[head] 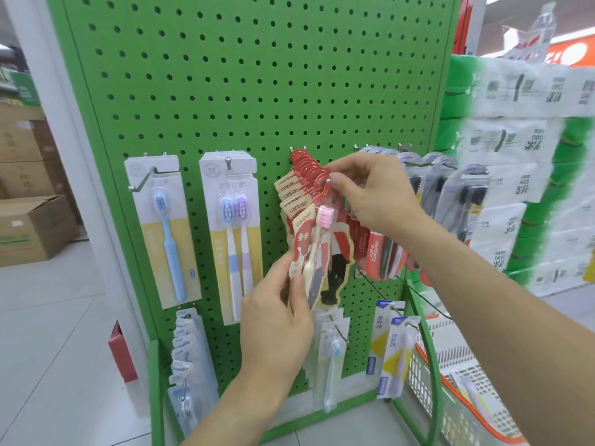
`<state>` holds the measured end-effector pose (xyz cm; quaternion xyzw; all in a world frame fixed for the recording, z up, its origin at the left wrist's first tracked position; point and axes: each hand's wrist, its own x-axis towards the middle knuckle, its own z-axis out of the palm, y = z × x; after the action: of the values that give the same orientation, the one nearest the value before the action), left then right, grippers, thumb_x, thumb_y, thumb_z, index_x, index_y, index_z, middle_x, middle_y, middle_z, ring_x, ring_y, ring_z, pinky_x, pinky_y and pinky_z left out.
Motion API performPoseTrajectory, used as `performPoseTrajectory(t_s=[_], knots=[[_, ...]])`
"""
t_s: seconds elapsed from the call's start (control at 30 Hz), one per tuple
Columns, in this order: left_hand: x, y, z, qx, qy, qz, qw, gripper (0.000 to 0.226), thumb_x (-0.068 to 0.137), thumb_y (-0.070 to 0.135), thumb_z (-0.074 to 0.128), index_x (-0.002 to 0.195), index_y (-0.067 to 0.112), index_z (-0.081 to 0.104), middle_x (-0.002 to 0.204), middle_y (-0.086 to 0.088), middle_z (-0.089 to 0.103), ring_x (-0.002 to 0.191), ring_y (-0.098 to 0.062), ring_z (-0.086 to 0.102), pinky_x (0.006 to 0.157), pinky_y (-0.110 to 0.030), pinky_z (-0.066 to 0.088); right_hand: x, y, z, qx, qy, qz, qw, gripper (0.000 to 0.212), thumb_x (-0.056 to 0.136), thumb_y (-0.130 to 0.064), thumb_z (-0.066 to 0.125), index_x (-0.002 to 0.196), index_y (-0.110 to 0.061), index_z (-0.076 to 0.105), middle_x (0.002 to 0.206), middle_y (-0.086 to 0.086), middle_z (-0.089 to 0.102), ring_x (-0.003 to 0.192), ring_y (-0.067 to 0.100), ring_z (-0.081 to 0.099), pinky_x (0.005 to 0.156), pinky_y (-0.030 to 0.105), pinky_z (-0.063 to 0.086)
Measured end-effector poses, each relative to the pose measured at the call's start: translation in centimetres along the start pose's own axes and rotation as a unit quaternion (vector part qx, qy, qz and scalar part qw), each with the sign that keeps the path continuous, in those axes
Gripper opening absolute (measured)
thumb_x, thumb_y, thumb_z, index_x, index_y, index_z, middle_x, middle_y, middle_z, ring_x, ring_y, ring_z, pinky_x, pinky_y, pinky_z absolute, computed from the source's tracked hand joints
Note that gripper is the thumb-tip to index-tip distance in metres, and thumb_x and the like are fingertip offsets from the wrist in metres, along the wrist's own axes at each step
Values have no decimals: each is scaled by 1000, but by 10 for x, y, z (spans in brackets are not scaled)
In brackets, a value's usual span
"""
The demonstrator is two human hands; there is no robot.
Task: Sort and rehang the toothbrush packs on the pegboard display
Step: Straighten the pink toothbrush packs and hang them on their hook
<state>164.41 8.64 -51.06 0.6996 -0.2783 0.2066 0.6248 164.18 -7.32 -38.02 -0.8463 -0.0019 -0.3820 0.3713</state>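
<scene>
Our right hand [370, 191] pinched the Canban toothbrush pack [317, 252] by its hang-loop at the peg tip [328, 180]; our left hand [277, 320] gripped its base. Light, flexible card: hold the edges.

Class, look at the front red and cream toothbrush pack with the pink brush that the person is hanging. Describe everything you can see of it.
The front red and cream card toothbrush pack reads "canban" and holds a pink-bristled, cream-handled brush under clear plastic. Its red hanger loop sits at the tip of a metal peg on the green pegboard, ahead of matching packs. It hangs tilted. The right hand pinches its top; the left hand grips its lower edge.
</scene>
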Motion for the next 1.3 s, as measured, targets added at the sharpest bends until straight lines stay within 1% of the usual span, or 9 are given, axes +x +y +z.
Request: performPoseTrajectory(t_s=[0.2,0.33,0.47,0.57,0.77,0.9,1.03,1.13,1.3], knots=[[-3,11,-5,8,-13,-7,1000,56,100,10,59,125,59,50,89,37,69,84,-6,71,78,-28,60,-10,2,-4,34,151,-6,988,11,94,-10,66,97,-15,75,82,-8,71,69,-4,63,66,11,50],[-5,10,-8,22,-9,3,1000,62,100,13,60,128,67,48,80,23,69,85,-17,71,81,-37,60,-29,1,-8,80,259,-33,962,13,93,-10,65,91,-23,69,81,-11,69,70,-3,61,68,14,50],[-7,7,-12,45,-2,10,999,61,99,10,61,131,60,43,80,29,63,87,-15,69,83,-33,58,-48,3,-13,117,323,-51,938,9,99,-12,58,99,-19,63,88,-9,65,75,-3,60,69,18,50],[-10,10,-15,61,17,-2,998,53,98,11,62,139,41,52,108,25,66,104,4,63,99,-28,53,-62,4,-21,106,346,-67,930,7,102,-15,53,103,-17,60,94,-1,64,84,4,61,76,21,49],[-22,33,-25,68,80,227,968,30,88,-5,58,113,8,65,115,6,62,114,-2,54,97,-21,44,-112,2,-17,132,220,-12,966,17,105,-15,55,98,-29,62,92,1,70,77,7,66,70,23,51],[-40,35,-23,49,-102,84,990,31,104,28,56,135,29,55,123,21,59,116,0,57,93,-14,45,-141,1,3,204,95,71,972,15,102,-8,56,97,-16,67,81,-10,73,71,2,65,65,13,49],[-48,7,-30,9,-231,-37,972,23,97,51,52,100,36,69,65,9,62,53,-4,50,53,-26,40,-162,14,18,266,3,166,949,10,100,-9,59,95,-5,67,76,11,74,60,18,65,53,27,54],[-56,-11,-33,19,-288,-69,955,26,96,51,56,91,31,71,65,0,67,53,-14,53,54,-41,47,-179,32,24,301,-52,203,930,21,93,-23,65,94,-2,64,72,21,68,44,30,59,40,32,50],[-71,-30,-36,15,-392,-207,896,9,95,34,68,95,25,71,80,-5,77,71,-31,72,68,-51,58,-204,69,32,119,-131,167,970,18,96,-32,63,87,-18,65,64,-3,69,55,6,56,54,23,46]])
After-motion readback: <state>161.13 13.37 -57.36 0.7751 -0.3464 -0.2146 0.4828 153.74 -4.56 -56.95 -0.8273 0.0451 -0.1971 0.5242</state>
